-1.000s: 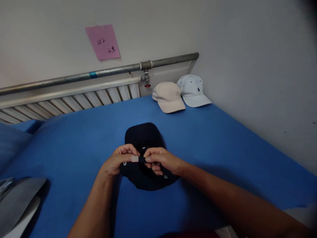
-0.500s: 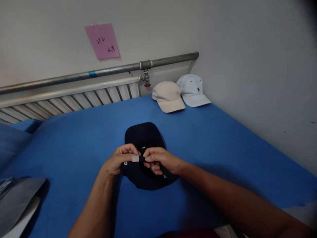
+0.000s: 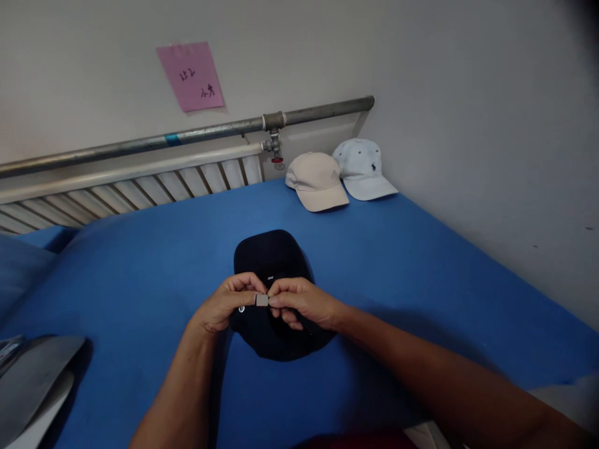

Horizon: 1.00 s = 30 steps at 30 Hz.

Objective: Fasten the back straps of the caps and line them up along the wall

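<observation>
A dark navy cap (image 3: 269, 249) lies on the blue surface in front of me, its inside and back strap turned toward me. My left hand (image 3: 231, 302) is closed in a pinch at the left end of the strap's small metal buckle (image 3: 262, 300). From the other side my right hand (image 3: 302, 302) pinches at the buckle's right edge, thumb against index finger. The two hands nearly meet over the cap. Most of the strap is hidden by my fingers. A round metal eyelet (image 3: 241, 308) shows just below my left thumb.
A beige cap (image 3: 316, 181) and a light blue cap (image 3: 365, 171) sit by the back wall. Grey and white cap brims (image 3: 40, 374) stick in at the lower left. Behind the blue-covered surface (image 3: 140, 274) run a radiator (image 3: 140, 190) and a metal pipe (image 3: 224, 130).
The buckle has shifted slightly right against my right thumb, and the dark strap piece once visible between them is now covered. My hands and the cap have otherwise hardly moved.
</observation>
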Tool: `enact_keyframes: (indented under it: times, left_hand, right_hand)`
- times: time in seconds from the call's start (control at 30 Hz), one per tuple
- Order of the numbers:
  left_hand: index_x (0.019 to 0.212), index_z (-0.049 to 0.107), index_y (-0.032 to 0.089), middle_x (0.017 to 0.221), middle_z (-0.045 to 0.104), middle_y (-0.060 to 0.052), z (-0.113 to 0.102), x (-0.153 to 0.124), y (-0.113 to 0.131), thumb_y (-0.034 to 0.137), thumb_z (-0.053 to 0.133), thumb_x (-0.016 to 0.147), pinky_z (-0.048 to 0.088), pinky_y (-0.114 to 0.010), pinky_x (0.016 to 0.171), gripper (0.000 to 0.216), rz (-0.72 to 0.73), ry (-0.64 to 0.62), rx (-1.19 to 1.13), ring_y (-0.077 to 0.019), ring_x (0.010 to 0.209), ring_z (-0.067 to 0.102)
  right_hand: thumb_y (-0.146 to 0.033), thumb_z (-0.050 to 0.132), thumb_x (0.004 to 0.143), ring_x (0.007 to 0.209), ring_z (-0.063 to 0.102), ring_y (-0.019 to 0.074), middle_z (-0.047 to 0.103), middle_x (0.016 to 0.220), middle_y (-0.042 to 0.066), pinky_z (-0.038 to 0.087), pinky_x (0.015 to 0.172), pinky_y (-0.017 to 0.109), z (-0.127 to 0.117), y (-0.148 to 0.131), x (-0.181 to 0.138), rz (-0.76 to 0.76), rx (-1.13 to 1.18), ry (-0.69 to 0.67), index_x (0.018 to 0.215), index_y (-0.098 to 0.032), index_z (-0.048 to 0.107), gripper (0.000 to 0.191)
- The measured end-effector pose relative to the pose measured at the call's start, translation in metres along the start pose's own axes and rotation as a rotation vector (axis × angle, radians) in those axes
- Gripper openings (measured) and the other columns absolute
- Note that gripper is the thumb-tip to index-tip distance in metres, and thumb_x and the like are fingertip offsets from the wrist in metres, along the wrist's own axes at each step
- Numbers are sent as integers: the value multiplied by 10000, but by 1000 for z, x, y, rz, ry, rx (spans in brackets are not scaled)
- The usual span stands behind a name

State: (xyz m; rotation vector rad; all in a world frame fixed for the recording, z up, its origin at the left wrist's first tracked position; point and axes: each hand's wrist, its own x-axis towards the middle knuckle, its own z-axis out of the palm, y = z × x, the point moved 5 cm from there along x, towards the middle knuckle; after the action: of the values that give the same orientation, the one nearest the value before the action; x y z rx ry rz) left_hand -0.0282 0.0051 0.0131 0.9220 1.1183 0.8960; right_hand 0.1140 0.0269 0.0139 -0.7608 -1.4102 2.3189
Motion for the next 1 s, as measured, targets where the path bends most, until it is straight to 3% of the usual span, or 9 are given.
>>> enact_keyframes:
  times: [0.17, 0.37, 0.6, 1.0]
  left_hand:
    - [688, 664, 153, 662, 641, 5, -2, -1, 1, 252, 805, 610, 390, -177, 509, 189, 12, 35, -30, -72, 538, 544]
    - [700, 666, 144, 632, 630, 1, -1, 0, -2, 250, 799, 620, 382, -174, 491, 188, 2, 5, -29, -70, 511, 530]
    - [701, 662, 148, 694, 637, -4, -7, -1, 0, 238, 800, 614, 410, -181, 521, 186, 38, 35, -75, -81, 562, 560]
    - [680, 665, 142, 639, 634, 9, 4, -3, -2, 218, 813, 611, 386, -152, 513, 180, 14, -40, -12, -55, 534, 536]
  right_hand:
    - [-179, 621, 744, 516, 528, 56, 632, 683, -1, 406, 426, 149, -6, -6, -5, 43, -171, 34, 760, -144, 613, 40]
    - [-203, 613, 760, 521, 527, 70, 636, 670, -3, 417, 443, 175, -2, -7, -4, -2, -151, -21, 736, -150, 609, 59]
    - [-231, 645, 766, 590, 586, 74, 676, 723, -5, 416, 549, 191, -12, -16, -10, 19, -261, 12, 812, -157, 664, 89]
    - [-166, 596, 776, 550, 562, 68, 636, 657, -22, 418, 523, 187, -6, -13, -8, 28, -289, -25, 767, -152, 642, 49]
